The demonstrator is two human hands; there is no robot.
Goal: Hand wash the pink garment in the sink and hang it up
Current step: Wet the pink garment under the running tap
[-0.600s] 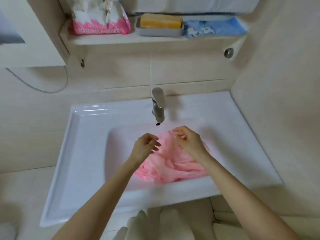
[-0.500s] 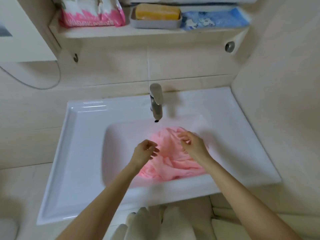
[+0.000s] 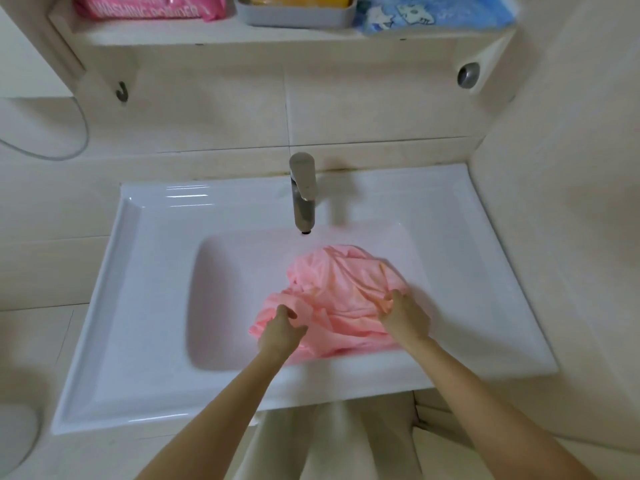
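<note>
A crumpled pink garment (image 3: 337, 289) lies bunched in the right half of the white sink (image 3: 145, 306), just below the steel tap (image 3: 303, 192). No water runs from the tap. My left hand (image 3: 281, 332) is on the garment's near left edge, its fingers curled into the cloth. On the garment's right side, my right hand (image 3: 405, 315) has its fingers curled over a fold. Both forearms reach in over the sink's front rim.
Above the sink a shelf (image 3: 221, 38) carries a pink washing powder bag (image 3: 145, 8), a grey soap dish with a yellow bar (image 3: 294, 10) and a blue cloth (image 3: 433, 13). A hook (image 3: 122, 92) hangs under the shelf's left end. A wall stands close on the right.
Both hands have come down from just above the garment onto it and spread apart, left hand to its near left edge, right hand to its right side. The camera has tilted downward.
</note>
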